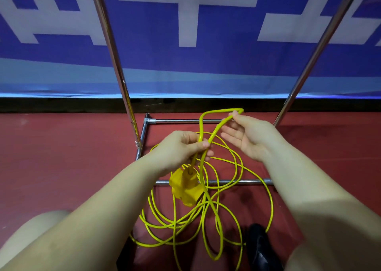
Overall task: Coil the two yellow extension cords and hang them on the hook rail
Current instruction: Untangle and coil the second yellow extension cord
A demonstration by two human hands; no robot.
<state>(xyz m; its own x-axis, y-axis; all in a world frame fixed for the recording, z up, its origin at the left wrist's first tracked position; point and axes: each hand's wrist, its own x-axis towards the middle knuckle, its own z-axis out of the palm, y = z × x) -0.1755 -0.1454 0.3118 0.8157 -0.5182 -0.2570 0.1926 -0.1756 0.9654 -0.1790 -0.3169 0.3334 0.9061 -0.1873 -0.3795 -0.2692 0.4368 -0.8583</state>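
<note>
1. Your left hand point(181, 147) grips the thin yellow extension cord point(208, 126) above its socket block point(185, 185).
2. Your right hand point(247, 139) pinches the loop's top.
3. Loose coils lie on the red floor point(61, 147).

The thin glossy extension cord point(233, 163) is bright yellow along every loop, and the blocky plastic socket end point(185, 185) hanging from it is a deeper, more golden yellow. The smooth floor point(61, 147) is dull brick red. The metal tube rack frame point(121, 81) is shiny chrome silver. Behind it, the fabric banner point(156, 44) is deep blue with large blocky white shapes, fading to a pale blue band along its lower edge above a black strip point(61, 105). A shoe point(258, 248) is glossy black.
</note>
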